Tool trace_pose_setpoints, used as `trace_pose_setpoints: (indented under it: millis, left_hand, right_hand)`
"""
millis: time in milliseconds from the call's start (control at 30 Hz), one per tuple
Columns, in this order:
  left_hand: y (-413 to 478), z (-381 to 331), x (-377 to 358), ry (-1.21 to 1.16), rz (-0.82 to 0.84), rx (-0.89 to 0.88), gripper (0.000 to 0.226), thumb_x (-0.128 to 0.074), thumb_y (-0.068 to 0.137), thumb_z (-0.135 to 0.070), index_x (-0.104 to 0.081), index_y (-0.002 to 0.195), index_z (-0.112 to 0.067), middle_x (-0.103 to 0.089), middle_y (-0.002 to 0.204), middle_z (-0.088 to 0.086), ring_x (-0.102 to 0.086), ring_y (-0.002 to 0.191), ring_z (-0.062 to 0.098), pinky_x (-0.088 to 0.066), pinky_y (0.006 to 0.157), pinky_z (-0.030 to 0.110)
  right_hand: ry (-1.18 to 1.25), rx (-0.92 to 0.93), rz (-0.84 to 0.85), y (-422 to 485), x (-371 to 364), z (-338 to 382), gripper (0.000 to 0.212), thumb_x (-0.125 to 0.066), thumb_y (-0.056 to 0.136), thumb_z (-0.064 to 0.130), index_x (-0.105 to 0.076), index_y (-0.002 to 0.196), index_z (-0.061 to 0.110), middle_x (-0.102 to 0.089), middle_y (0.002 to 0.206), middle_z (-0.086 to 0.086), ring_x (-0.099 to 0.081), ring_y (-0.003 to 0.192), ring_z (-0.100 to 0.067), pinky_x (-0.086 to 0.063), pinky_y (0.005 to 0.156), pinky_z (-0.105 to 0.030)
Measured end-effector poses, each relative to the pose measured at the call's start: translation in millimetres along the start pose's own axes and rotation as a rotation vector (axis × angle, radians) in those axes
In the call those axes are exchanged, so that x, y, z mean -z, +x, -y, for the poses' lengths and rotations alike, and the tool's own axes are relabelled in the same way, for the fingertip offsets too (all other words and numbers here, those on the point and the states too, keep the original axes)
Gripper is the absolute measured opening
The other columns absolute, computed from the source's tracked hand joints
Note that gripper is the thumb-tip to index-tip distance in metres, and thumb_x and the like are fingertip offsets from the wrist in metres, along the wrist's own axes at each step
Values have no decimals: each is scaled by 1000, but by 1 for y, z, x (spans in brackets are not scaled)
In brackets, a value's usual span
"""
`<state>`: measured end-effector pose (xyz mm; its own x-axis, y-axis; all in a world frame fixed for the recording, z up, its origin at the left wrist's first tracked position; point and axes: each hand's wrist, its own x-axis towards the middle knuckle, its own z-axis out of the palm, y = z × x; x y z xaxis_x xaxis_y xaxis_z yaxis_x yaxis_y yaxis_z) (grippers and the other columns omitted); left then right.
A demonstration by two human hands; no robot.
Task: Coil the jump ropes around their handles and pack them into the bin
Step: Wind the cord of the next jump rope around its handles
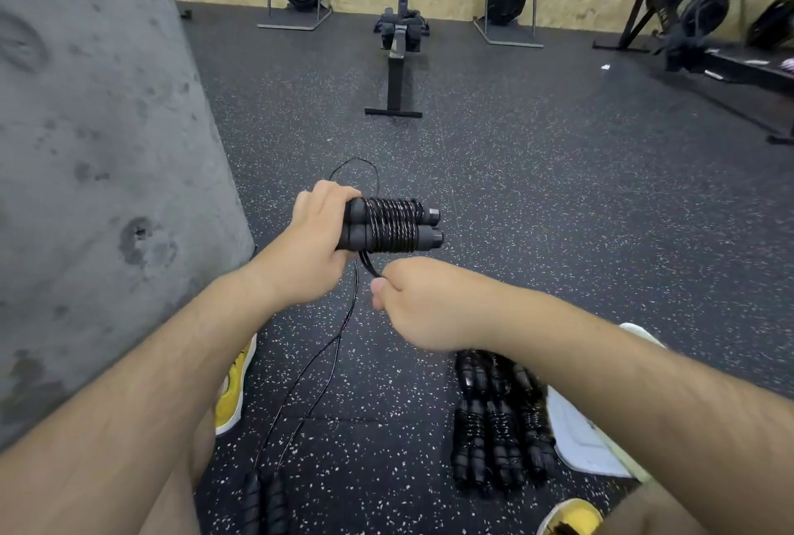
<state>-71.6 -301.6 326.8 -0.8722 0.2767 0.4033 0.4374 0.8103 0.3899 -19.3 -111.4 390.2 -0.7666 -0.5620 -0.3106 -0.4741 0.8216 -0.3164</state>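
Note:
My left hand (pixel 316 234) grips the ends of two black jump rope handles (pixel 393 225) held side by side, with black cord coiled tightly round their middle. Just below them my right hand (pixel 412 302) pinches the loose end of that cord. A small loop of cord sticks up behind the handles. On the floor lie several coiled jump ropes (pixel 500 418) in a pile, partly hidden by my right forearm. A second, uncoiled rope's handles (pixel 266 504) lie at the bottom, its cord (pixel 318 358) running up toward my hands. No bin is in view.
A grey concrete pillar (pixel 99 148) stands close on the left. Rowing machines (pixel 401 23) line the far wall on the speckled rubber floor. Yellow shoes (pixel 234 388) show at both sides, and a white flat object (pixel 580 435) lies beside the pile.

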Motion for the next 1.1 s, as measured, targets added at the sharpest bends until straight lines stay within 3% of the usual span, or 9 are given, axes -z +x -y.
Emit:
trace_pose_setpoints:
  millis: [167, 300, 400, 467, 533, 667, 867, 967, 1100]
  left_hand:
    - [1, -3, -5, 57, 48, -2, 65, -52, 77, 10, -39, 139, -6, -35, 132, 10, -30, 107, 22, -31, 99, 36]
    - [2, -9, -9, 83, 75, -32, 68, -51, 75, 11, -38, 140, -5, -36, 134, 10, -32, 108, 25, -30, 96, 34]
    - [2, -12, -10, 85, 125, -76, 69, -51, 75, 12, -39, 141, -5, -37, 134, 9, -30, 108, 22, -31, 99, 34]
    - [1, -14, -9, 79, 146, -87, 68, -55, 76, 12, -39, 140, -7, -36, 133, 7, -28, 107, 19, -32, 100, 35]
    - [-1, -18, -9, 81, 166, -110, 68, -59, 76, 10, -39, 138, -8, -35, 132, 4, -29, 107, 17, -34, 100, 37]
    - [-4, -26, -4, 70, 224, -192, 66, -63, 76, 7, -40, 135, -7, -35, 131, 1, -35, 114, 22, -39, 101, 42]
    - [-7, -41, 5, -7, 141, -346, 63, -66, 76, 4, -39, 132, -7, -38, 128, 3, -40, 115, 24, -35, 103, 35]
    - [-10, -50, 11, -89, 91, -383, 62, -65, 81, -4, -36, 136, -7, -38, 129, 3, -42, 119, 24, -34, 108, 32]
    - [-14, -66, 21, -258, 49, -355, 65, -69, 88, -13, -35, 142, -2, -40, 129, 5, -44, 123, 17, -35, 109, 30]
  right_hand:
    - [27, 40, -38, -17, 12, 6, 32, -32, 106, 23, -59, 95, 8, -55, 87, -7, -50, 78, -26, -41, 73, -30]
    - [-299, 105, -177, -25, 30, 2, 30, -34, 104, 25, -58, 92, 13, -51, 77, -1, -48, 69, -24, -38, 66, -31]
    - [-501, 148, -308, -22, 42, -5, 27, -32, 103, 30, -45, 81, 19, -44, 70, 5, -44, 62, -20, -36, 62, -33]
    - [-519, 163, -373, -15, 49, -13, 27, -30, 103, 32, -44, 81, 22, -50, 76, 6, -53, 73, -24, -40, 65, -35]
    - [-542, 215, -445, -6, 54, -27, 29, -30, 103, 34, -56, 96, 22, -57, 95, 3, -57, 92, -25, -46, 74, -37]
    - [-542, 267, -508, 7, 63, -48, 31, -35, 104, 37, -63, 116, 31, -55, 109, 3, -52, 107, -23, -43, 73, -36]
    - [-494, 260, -637, 20, 68, -76, 28, -40, 102, 41, -67, 106, 34, -60, 102, 7, -60, 94, -25, -41, 62, -32]
    - [-392, 289, -673, 22, 63, -83, 43, -29, 96, 52, -66, 103, 32, -61, 98, 9, -62, 86, -22, -39, 62, -29]
    - [-260, 331, -736, 19, 71, -82, 39, -35, 97, 51, -67, 103, 30, -62, 94, 10, -61, 85, -17, -50, 70, -35]
